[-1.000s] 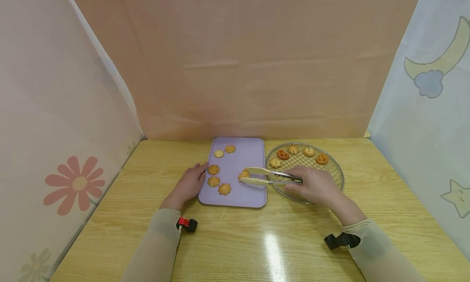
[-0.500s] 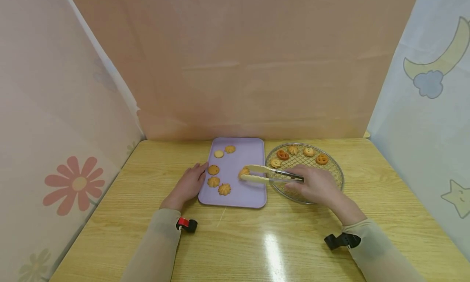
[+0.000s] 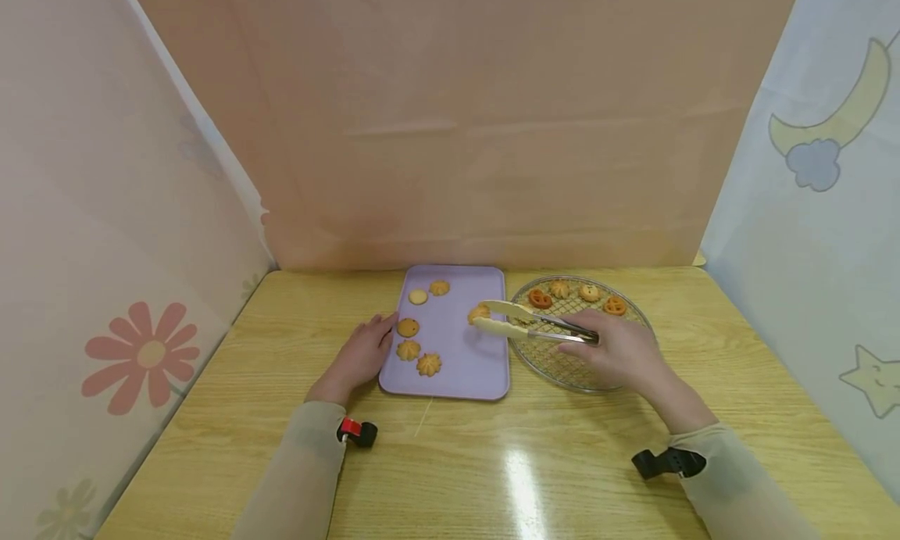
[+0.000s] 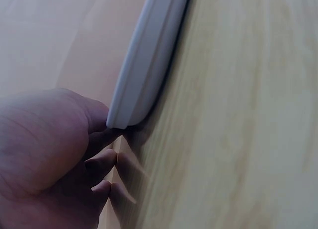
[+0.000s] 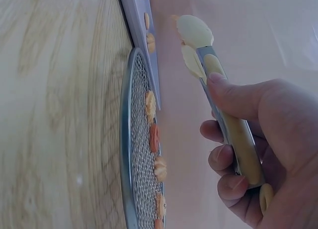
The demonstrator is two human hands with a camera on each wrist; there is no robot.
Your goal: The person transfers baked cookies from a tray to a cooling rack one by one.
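My right hand (image 3: 619, 348) grips metal tongs (image 5: 233, 124) with cream tips, thumb on one side and fingers curled round the other. Between the tips a ridged cookie (image 3: 480, 314) is held above the lilac tray (image 3: 460, 376), partly covered by the tongs. At the tray's left edge, my left hand (image 4: 44, 139) pinches the rim with thumb and forefinger; the other fingers are near the table. Also on the tray lie a plain round cookie (image 3: 418, 296), a speckled round one (image 3: 408, 327) and several flower-shaped cookies (image 3: 430, 364).
Right of the tray stands a round wire-mesh rack (image 3: 562, 368), below my right hand. Along its far side are pretzel-shaped biscuits (image 3: 615, 305) and other cookies (image 3: 589, 292). Cloth panels enclose the wooden table (image 3: 436, 477) behind and at both sides.
The tongs have taken the ridged cookie up off the tray and shifted it slightly right and away from me. My right hand has moved right with them. My left hand stays at the tray.
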